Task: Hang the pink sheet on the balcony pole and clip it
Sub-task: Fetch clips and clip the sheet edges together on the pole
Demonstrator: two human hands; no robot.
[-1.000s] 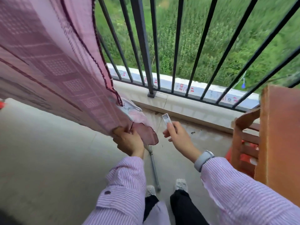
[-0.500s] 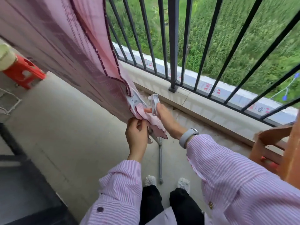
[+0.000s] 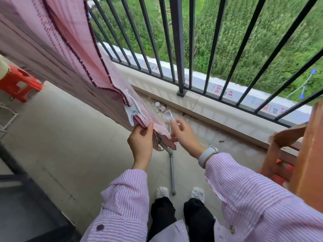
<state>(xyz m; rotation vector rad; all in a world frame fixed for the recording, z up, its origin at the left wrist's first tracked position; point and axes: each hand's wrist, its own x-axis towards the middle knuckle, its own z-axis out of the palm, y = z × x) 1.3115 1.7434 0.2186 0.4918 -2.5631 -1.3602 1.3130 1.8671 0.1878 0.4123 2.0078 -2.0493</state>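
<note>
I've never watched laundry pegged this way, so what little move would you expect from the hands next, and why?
Probably the right hand brings its white clip onto the pink sheet edge beside the left hand. One clip already grips the hem, the left hand pinches the corner, and the second clip is not yet biting fabric.

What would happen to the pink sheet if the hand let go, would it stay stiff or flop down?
It would probably flop: the pink sheet drapes in soft folds and its corner droops past the left hand that pinches it. It looks light, since fingertips alone hold it up. The white clip already biting the edge might keep that part from sliding.
</note>
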